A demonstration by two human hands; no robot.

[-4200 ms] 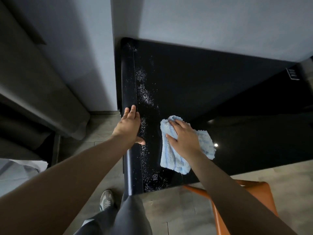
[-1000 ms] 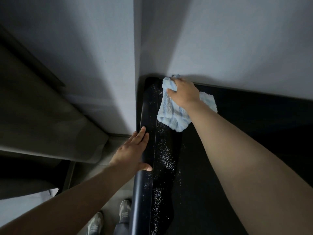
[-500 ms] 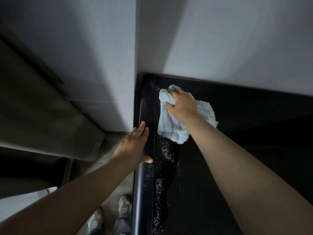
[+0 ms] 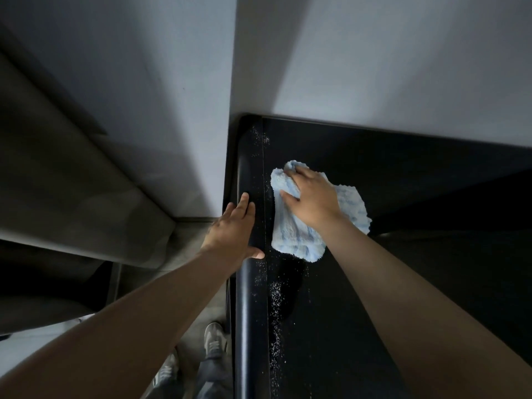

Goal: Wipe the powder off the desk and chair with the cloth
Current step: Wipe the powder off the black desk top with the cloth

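Mid-wipe on the desk (image 4: 408, 180): right hand (image 4: 312, 201) presses the cloth (image 4: 296, 239), fingers seemingly spread; left hand (image 4: 234, 230) braces the edge, fingers together — powder (image 4: 275, 296) behind the fingertips wants sweeping next.

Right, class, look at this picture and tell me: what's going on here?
A person is wiping white powder off a black desk. The right hand presses a light blue cloth onto the desk near its left edge, while the left hand rests on that rounded edge. Powder lies scattered on the near side of the cloth, with a few specks by the far corner.
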